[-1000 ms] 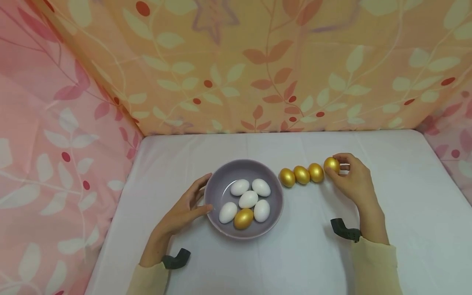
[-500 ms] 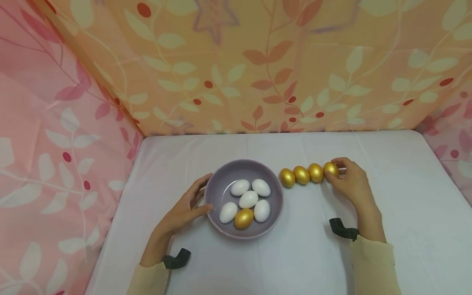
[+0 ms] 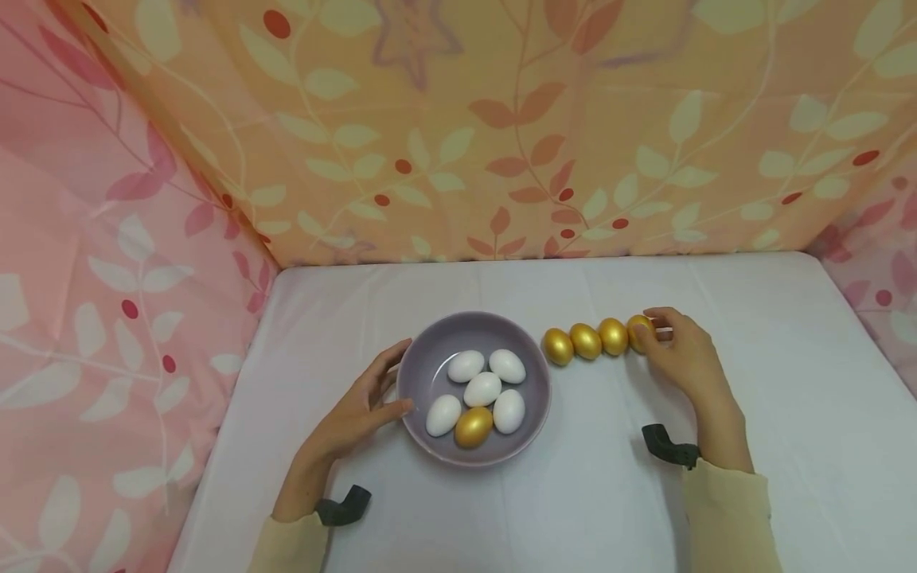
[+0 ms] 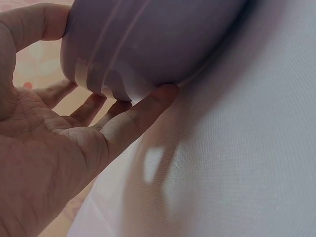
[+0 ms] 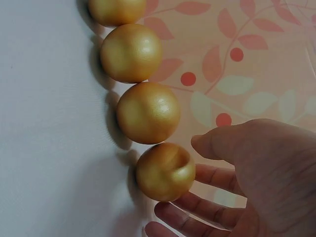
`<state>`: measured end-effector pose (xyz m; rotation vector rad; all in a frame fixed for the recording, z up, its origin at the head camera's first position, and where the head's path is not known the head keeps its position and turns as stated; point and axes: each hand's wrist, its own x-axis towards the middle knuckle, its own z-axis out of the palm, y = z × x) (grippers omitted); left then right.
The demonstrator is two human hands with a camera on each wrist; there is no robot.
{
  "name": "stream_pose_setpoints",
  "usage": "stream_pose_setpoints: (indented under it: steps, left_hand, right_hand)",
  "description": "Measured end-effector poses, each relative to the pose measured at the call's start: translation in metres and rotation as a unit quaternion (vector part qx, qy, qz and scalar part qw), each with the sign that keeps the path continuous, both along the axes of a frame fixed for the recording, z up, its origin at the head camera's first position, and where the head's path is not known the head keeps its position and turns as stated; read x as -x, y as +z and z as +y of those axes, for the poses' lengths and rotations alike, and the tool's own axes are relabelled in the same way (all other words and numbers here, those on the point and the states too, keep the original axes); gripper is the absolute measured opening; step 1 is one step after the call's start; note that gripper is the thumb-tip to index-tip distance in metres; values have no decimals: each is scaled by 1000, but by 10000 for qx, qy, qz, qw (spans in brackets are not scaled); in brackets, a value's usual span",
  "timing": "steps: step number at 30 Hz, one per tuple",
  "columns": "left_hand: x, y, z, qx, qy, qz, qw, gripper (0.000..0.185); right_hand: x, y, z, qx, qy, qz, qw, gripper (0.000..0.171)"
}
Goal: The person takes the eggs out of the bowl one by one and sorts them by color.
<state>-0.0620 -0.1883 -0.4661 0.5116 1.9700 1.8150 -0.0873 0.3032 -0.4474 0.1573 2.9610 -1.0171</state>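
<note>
A mauve bowl (image 3: 423,334) stands on the white cloth with several white eggs (image 3: 483,389) and one golden egg (image 3: 474,427) in it. My left hand (image 3: 358,410) rests against its left side, fingers extended; in the left wrist view the thumb touches near the rim and the lowest finger reaches the base. Right of the bowl, several golden eggs (image 3: 586,341) lie in a row. My right hand (image 3: 680,350) is around the end egg (image 5: 165,173), whose right part it hides in the head view. In the right wrist view the thumb is apart from it.
A white cloth (image 3: 587,477) covers the table. Patterned fabric walls stand behind it, an orange one (image 3: 458,159) at the back and a pink one (image 3: 122,318) at the left. A dark wrist mount (image 3: 669,446) sits on each forearm.
My right hand has brought the end golden egg down and left against the row. Its thumb has since eased off the egg. The left hand and bowl stay put.
</note>
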Motion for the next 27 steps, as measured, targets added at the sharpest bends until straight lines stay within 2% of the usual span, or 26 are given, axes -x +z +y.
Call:
stream_pose_setpoints:
  steps: [8,15,19,22,27]
  left_hand:
    - [0,4,0,19,-27,-47,10000,86]
    - [-1,-1,3,56,-19,-115,9999,85]
    - [-1,-3,5,66,-31,-138,9999,84]
    - [-1,-3,4,90,-3,-101,9999,84]
    - [-1,1,2,65,55,-61,9999,85]
  right_hand:
    - [-3,9,-1,-5,-150,154,9998,55]
    - [-8,18,-13,258,-31,458,9986,53]
    - [-12,28,-26,143,27,573,9983,50]
    - [-15,35,-38,126,217,669,9974,47]
    - [-19,42,-65,185,771,843,9933,42]
